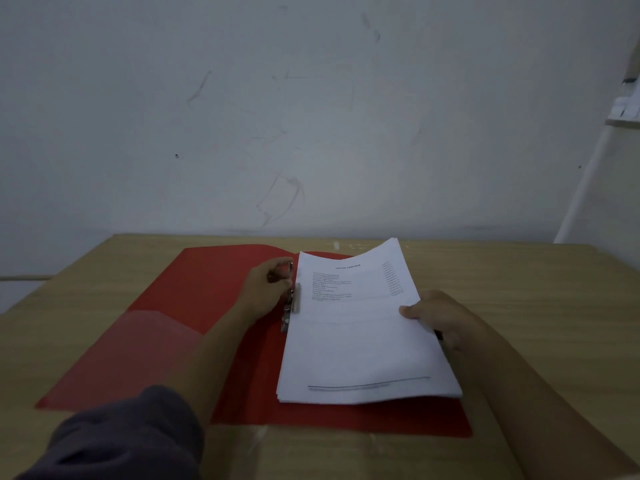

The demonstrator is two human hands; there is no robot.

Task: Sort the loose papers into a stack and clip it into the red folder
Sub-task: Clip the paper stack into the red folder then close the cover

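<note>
Spread open and flat on the wooden table [536,289], a red folder [166,327], with a dark sleeve [131,434] low at the left. At the spine, left hand [266,289] with fingers curled, pinching the top of the metal clip [290,306], just beside the left edge of the stack of papers [360,341] lying on the folder's right half. Further right, right hand [440,317] gripping the stack's right edge, thumb on top, far corner bowed upward.

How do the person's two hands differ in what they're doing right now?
The left hand pinches the metal clip at the spine of the red folder; the right hand grips the right edge of the paper stack. The left hand's fingers curl inward, while the right hand's thumb lies flat on top. Both work over the open folder.
</note>
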